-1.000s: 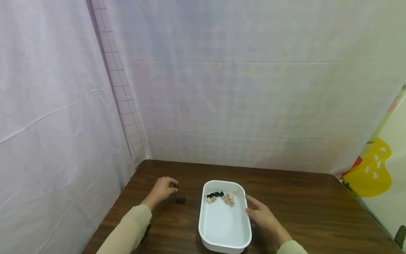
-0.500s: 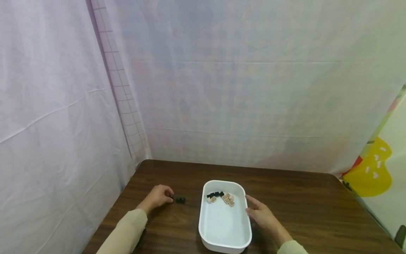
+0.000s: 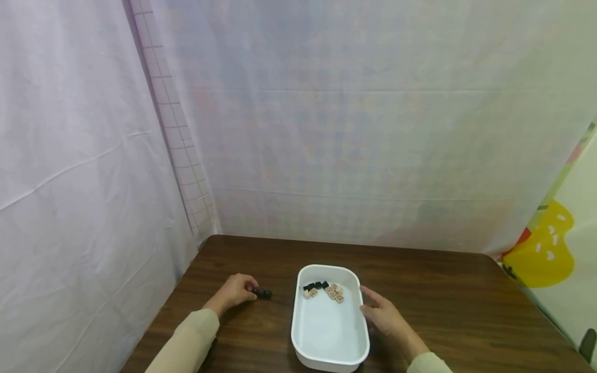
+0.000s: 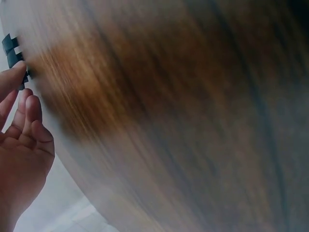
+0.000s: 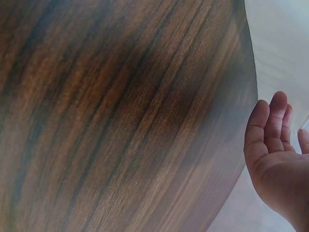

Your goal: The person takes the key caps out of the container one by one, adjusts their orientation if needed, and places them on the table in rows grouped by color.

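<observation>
My left hand (image 3: 235, 291) is low over the left part of the table, pinching a small black block between thumb and fingertips. The held block lies end to end with another black block (image 3: 266, 294). In the left wrist view the black blocks (image 4: 13, 55) form a short row with notched edges, partly hidden by the thumb. A white rectangular tub (image 3: 330, 361) stands to the right. Relaxed fingers of my right hand (image 3: 386, 316) rest against its right wall. Inside, near its far end, lie several black blocks (image 3: 315, 285) and several beige square blocks (image 3: 334, 294).
The brown wood-grain table (image 3: 448, 300) reaches back to a pale hanging curtain (image 3: 350, 155). Another white curtain (image 3: 84, 181) hangs along the left side. At the far right is a cloth with a yellow shape (image 3: 543, 254).
My left hand has come down and toward me with its block, then slightly right, up against the other black block. My right hand and the tub have stayed put.
</observation>
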Demonstrator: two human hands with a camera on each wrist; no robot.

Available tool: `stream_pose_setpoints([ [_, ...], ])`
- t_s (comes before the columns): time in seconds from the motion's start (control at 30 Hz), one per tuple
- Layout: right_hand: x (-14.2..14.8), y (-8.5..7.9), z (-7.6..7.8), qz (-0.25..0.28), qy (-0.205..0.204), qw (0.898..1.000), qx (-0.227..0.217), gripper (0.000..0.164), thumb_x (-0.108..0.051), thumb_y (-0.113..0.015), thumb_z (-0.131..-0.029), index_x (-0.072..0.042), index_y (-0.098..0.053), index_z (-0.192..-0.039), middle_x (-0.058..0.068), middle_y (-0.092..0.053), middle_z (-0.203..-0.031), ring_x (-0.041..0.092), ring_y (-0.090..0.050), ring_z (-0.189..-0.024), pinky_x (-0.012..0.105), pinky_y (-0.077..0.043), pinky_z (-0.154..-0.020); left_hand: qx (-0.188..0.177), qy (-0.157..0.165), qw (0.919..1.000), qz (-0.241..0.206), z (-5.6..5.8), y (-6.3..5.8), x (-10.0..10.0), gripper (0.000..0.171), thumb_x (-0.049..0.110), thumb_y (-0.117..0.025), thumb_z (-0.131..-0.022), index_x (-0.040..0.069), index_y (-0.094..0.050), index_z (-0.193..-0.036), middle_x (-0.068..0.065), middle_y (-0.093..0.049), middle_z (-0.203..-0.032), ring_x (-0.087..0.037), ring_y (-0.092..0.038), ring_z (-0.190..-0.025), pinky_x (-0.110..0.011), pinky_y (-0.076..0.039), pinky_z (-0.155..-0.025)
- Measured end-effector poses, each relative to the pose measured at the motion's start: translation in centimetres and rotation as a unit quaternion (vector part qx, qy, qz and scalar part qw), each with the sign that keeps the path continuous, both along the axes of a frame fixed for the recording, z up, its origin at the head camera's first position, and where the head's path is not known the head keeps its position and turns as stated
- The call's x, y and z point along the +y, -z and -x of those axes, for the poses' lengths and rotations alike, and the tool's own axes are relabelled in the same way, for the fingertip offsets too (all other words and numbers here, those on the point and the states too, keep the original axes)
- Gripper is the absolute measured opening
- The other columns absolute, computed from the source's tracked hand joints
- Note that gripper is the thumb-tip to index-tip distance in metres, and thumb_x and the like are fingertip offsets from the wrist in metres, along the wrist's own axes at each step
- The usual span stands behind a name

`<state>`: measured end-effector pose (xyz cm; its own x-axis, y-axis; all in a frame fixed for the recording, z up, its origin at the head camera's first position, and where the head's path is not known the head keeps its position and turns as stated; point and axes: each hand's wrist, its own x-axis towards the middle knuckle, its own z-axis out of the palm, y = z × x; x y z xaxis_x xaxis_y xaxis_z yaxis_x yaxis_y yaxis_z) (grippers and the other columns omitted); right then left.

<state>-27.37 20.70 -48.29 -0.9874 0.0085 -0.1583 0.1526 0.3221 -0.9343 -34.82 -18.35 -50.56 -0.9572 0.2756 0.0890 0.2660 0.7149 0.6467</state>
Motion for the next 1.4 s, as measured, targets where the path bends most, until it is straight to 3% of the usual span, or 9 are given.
stream_pose_setpoints([
  [0.5, 0.1, -0.2, 0.1, -0.012, -0.011, 1.0, -0.014, 0.058, -0.003, -0.057, -0.094, 0.0, -0.039, -0.149, 0.024, -0.063, -0.111, 0.029, -0.066, -0.089, 0.045, -0.057, -0.068, -0.006, -0.012, 0.9999, -0.004, -0.1, -0.2, -0.2, 0.029, 0.001, -0.081, -0.076, 0.005, -0.071, -0.103, -0.001, -0.061, -0.084, -0.017, -0.057, -0.078, -0.037, -0.051, -0.073],
  [0.77, 0.0, -0.2, 0.1, -0.022, -0.006, 1.0, -0.006, 0.056, -0.003, -0.058, -0.094, -0.001, -0.042, -0.148, 0.022, -0.063, -0.107, 0.028, -0.066, -0.089, 0.044, -0.055, -0.066, 0.023, -0.043, 0.9979, -0.042, 0.2, -1.9, -0.6, 0.023, 0.009, -0.073, -0.087, 0.001, -0.07, -0.109, -0.001, -0.064, -0.088, -0.017, -0.058, -0.08, -0.035, -0.051, -0.07],
  [0.93, 0.0, -0.2, 0.1, -0.022, -0.003, 1.0, -0.001, 0.056, -0.003, -0.058, -0.094, -0.001, -0.042, -0.148, 0.022, -0.064, -0.106, 0.027, -0.066, -0.086, 0.044, -0.055, -0.065, 0.038, -0.053, 0.9967, -0.049, 0.6, -2.8, -0.4, 0.022, 0.011, -0.068, -0.093, 0.001, -0.069, -0.112, -0.002, -0.067, -0.096, -0.022, -0.062, -0.091, -0.043, -0.053, -0.082],
  [1.1, 0.1, -0.1, 0.1, -0.017, -0.002, 1.0, 0.0, 0.057, -0.003, -0.058, -0.093, -0.001, -0.042, -0.148, 0.023, -0.065, -0.107, 0.028, -0.066, -0.087, 0.043, -0.055, -0.064, 0.048, -0.051, 0.9958, -0.059, 0.9, -3.4, 0.9, 0.021, 0.012, -0.068, -0.093, 0.002, -0.07, -0.112, -0.007, -0.067, -0.103, -0.028, -0.062, -0.1, -0.047, -0.052, -0.089],
  [1.4, -0.1, -0.2, 0.0, -0.017, -0.003, 1.0, 0.003, 0.057, -0.003, -0.058, -0.094, -0.001, -0.042, -0.148, 0.022, -0.065, -0.107, 0.028, -0.066, -0.088, 0.043, -0.055, -0.064, 0.087, 0.004, 0.9946, -0.056, 1.1, -4.0, 5.6, 0.021, 0.014, -0.071, -0.092, 0.002, -0.071, -0.109, -0.011, -0.062, -0.108, -0.032, -0.06, -0.101, -0.048, -0.051, -0.089],
])
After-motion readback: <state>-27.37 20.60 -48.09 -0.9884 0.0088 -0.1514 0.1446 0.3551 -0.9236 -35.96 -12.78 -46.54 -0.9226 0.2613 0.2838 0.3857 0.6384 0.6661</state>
